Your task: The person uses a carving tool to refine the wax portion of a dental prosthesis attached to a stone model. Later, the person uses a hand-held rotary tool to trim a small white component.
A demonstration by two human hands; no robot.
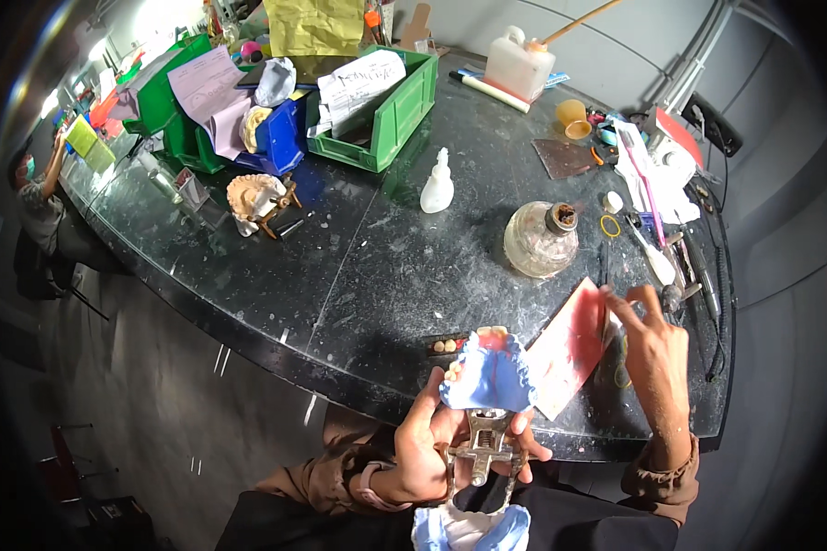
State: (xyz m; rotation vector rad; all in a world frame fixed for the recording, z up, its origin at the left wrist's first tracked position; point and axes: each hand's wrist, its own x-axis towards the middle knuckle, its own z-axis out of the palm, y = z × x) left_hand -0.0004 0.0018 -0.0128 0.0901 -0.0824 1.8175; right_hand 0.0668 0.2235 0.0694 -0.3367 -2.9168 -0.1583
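Note:
My left hand (424,450) is wrapped round a metal dental articulator (481,452) in front of my body. The articulator is opened wide. Its upper blue plaster cast (496,378) carries pink wax and several teeth, while a blue and white cast (469,530) hangs at the lower edge. On the right, my right hand (651,344) is closed in a pinch on a thin dark tool (606,262), at the edge of a pink wax sheet (570,354). The tool's exact kind is hard to make out. A small strip of teeth (446,346) lies beside the upper cast.
A glass spirit burner (540,241) stands beyond the wax sheet, with a white squeeze bottle (437,184) farther left. Green bins (386,124) and another cast (255,197) sit at the far left. Several hand tools (698,266) and a cable line the right edge. Another person (41,197) sits far left.

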